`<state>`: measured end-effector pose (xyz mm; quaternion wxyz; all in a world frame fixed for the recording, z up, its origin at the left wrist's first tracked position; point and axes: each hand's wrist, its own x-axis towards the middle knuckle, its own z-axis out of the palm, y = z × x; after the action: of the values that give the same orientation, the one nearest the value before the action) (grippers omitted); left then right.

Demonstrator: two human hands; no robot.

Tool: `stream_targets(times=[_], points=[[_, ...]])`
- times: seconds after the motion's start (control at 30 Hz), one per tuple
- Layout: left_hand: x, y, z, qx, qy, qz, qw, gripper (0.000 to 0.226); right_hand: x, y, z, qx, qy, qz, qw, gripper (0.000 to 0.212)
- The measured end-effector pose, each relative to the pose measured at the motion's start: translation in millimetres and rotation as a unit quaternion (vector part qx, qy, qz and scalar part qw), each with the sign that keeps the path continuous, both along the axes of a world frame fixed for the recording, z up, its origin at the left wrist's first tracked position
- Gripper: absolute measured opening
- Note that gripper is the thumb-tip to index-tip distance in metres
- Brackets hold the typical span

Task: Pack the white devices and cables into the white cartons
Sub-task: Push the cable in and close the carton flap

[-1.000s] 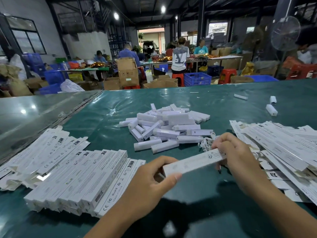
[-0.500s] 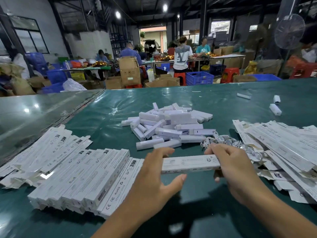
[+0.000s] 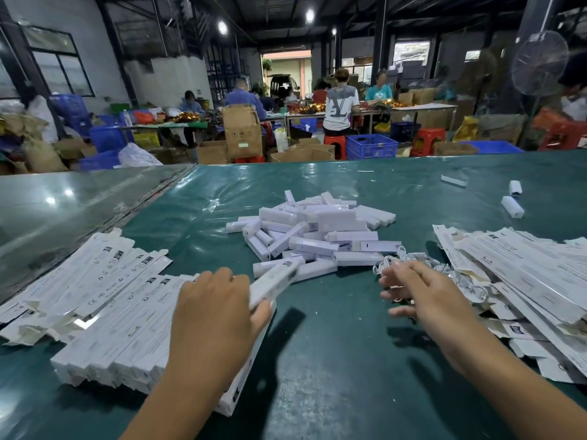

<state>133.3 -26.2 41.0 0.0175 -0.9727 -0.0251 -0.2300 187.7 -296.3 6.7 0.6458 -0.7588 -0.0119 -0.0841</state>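
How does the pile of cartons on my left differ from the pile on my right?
The left row of assembled white cartons has boxes squared up and laid side by side; the right heap of flat unfolded white cartons lies loose and overlapping. The left hand holds one carton over the left row; the right hand holds none. Both piles are white printed card.

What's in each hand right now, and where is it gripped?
The left hand holds one carton by its near end, over the packed row. The right hand holds nothing; its fingers are spread near the cables.
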Motion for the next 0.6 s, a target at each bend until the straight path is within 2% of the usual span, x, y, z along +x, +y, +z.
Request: stream_targets(times=[0.1, 0.3, 0.4, 0.5, 0.57, 0.6], points=[[0, 12, 1, 0.027, 0.041, 0.069, 0.996, 0.027, 3, -3, -4, -0.017, -0.010, 0.002, 1.000, 0.028], [5, 25, -5, 0.075, 0.092, 0.110, 0.987, 0.025, 0, 1, -5, -0.068, -0.013, -0.001, 0.998, 0.028], [11, 26, -9, 0.067, 0.096, 0.104, 0.988, 0.028, 0, -7, 1, -0.198, -0.045, -0.027, 0.979, 0.021], [14, 23, -11, 0.060, 0.072, 0.087, 0.992, 0.026, 6, -26, 7, -0.387, -0.083, -0.106, 0.912, 0.009], [15, 14, -14, 0.039, 0.036, 0.044, 0.998, 0.033, 14, -44, 12, -0.511, -0.057, -0.189, 0.837, 0.027], [14, 7, -16, 0.021, 0.018, 0.008, 1.000, 0.035, 17, -54, 13, -0.563, -0.011, -0.215, 0.798, 0.038]])
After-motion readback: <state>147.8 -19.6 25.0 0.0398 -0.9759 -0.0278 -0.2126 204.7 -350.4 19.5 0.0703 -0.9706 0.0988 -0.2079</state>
